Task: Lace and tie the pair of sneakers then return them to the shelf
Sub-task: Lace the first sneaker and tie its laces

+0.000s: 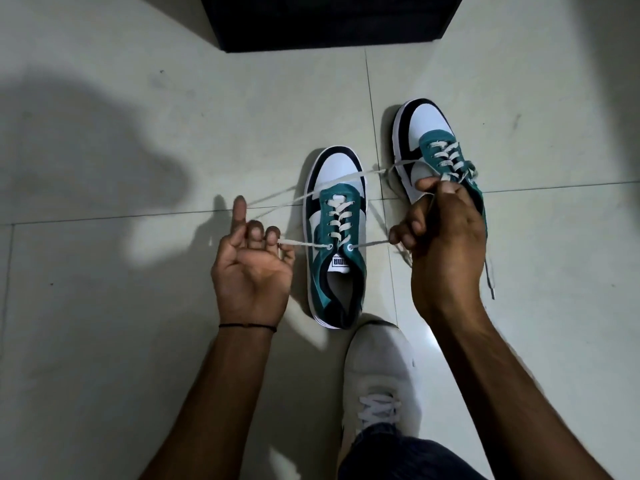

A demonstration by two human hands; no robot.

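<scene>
Between and below your left hand (251, 268) and right hand (446, 237), a worn white lace-up shoe (377, 372) stands on the pale tiled floor (104, 341), a dark trouser cuff (381, 441) covering its heel. A thin black thread band (247, 326) circles the wrist just below your left hand.

Dim, hard shadows, perhaps edge distortion

Teal, white and black sneaker (337, 237) looks matt cloth, its flat off-white lace (300, 242) woven. Under it, pale smooth floor tiles (138, 341) gleam softly; beyond it, a black boxy cabinet (329, 19) looks matt
</scene>
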